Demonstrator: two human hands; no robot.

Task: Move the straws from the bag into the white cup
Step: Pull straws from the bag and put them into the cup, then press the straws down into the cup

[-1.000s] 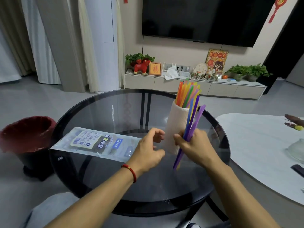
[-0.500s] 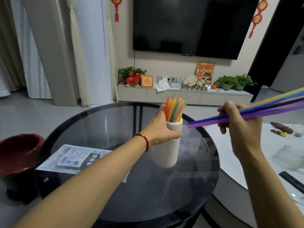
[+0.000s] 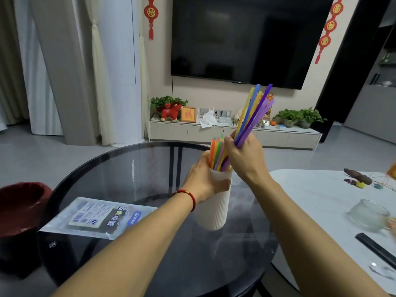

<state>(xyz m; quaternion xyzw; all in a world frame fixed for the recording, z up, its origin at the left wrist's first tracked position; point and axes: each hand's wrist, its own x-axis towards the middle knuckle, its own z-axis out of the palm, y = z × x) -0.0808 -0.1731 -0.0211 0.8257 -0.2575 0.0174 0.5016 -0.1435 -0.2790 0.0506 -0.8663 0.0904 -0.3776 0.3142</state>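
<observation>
A tall ribbed white cup (image 3: 216, 209) stands on the round glass table (image 3: 107, 172), with several coloured straws (image 3: 216, 152) sticking out of its top. My left hand (image 3: 201, 181) grips the cup's upper part. My right hand (image 3: 244, 155) holds a bundle of purple, blue and yellow straws (image 3: 254, 112) just above the cup's mouth; their upper ends point up and to the right, their lower ends reach in among the straws in the cup. The flat plastic straw bag (image 3: 100, 218) lies on the table to the left.
A dark red bin (image 3: 19, 213) stands on the floor left of the table. To the right is a white table (image 3: 317, 194) with a glass bowl (image 3: 368, 215), a black remote (image 3: 375, 248) and small items. A TV and a low cabinet are behind.
My right hand swung the straw bundle from out on the right, lying nearly level, to upright over the cup, lower ends entering it. My left hand keeps holding the cup.
</observation>
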